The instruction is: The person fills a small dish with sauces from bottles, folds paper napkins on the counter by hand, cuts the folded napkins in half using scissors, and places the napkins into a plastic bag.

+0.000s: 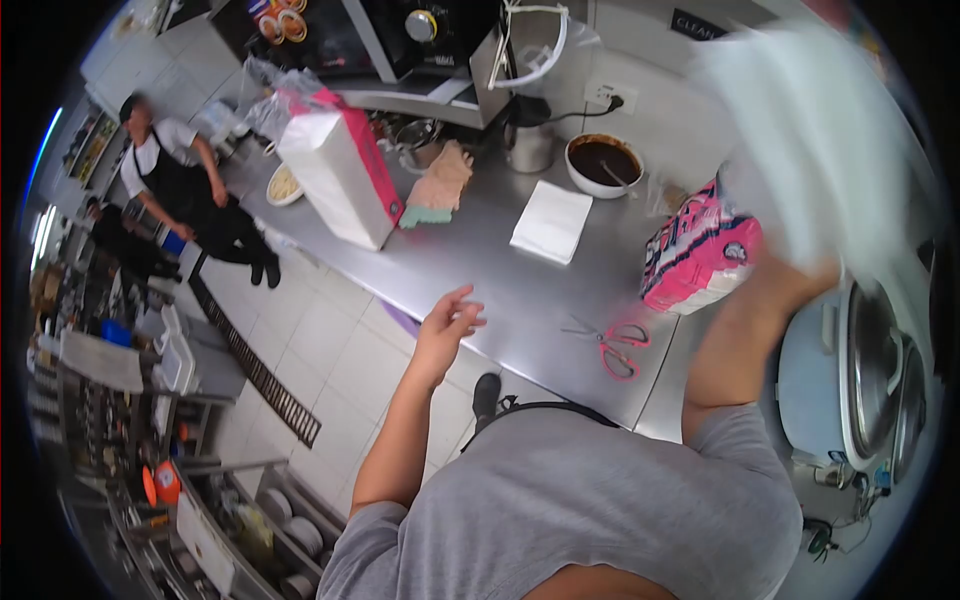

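Observation:
My left hand point(453, 322) is raised near the counter's front edge, fingers apart and slightly curled, with nothing in it. My right arm reaches up to the right, where a large pale white sheet-like thing point(815, 140), smeared by motion, covers most of my right hand point(822, 268). The hand seems to grip it; the fingers are hidden. Below and left of it, a pink-and-white plastic pack point(700, 255) lies on the counter. Pink-handled scissors point(622, 350) rest nearby with their blades apart. Farther back is a folded stack of white napkins point(553, 222).
A steel counter point(480, 270) holds a tall white-and-pink napkin pack point(335, 180), cloths point(440, 185) and a bowl of dark sauce point(603, 165). A large lidded cooker point(835, 370) stands right. Two people, one in a black apron point(180, 180), stand across the floor.

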A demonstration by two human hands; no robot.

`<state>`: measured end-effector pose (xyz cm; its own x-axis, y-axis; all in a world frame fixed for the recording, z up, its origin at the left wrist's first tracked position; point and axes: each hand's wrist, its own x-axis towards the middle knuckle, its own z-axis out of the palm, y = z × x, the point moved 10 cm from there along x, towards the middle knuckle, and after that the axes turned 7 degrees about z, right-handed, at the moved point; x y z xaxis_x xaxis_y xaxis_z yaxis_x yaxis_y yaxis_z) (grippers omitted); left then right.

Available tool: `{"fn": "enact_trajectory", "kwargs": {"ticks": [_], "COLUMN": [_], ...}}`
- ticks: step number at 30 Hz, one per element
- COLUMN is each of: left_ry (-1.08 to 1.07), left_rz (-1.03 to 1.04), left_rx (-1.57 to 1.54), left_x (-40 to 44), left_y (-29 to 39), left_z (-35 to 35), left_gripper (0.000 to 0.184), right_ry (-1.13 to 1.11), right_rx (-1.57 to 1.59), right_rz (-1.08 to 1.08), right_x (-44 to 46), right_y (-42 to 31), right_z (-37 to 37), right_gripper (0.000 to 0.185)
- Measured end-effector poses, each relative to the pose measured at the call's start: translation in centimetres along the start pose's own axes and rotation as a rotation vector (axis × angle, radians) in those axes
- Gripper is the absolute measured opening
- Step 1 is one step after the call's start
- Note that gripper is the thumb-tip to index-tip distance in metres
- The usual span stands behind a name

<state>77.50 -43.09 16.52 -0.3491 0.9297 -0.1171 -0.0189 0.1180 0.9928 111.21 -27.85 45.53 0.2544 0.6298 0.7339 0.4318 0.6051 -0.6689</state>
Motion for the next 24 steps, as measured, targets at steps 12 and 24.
{"fn": "enact_trajectory", "kwargs": {"ticks": [12, 24], "left_ry": [-0.099, -0.720], "left_rz": [0.333, -0.234], "left_rx": [-0.038, -0.597], "left_x": [11.1, 8.1], "left_y": [7.3, 5.3], "left_z": [-9.0, 4.7], "left_gripper": [0.050, 0.063], "right_ry": [-1.568, -0.714], "right_rx": [-0.025, 0.705], "right_rz": [-0.288, 1.472], "right_x": [-16.8, -26.6], "right_y": [-6.6, 6.8], "right_z": [23.1, 17.4], "right_gripper": [0.028, 0.047]}}
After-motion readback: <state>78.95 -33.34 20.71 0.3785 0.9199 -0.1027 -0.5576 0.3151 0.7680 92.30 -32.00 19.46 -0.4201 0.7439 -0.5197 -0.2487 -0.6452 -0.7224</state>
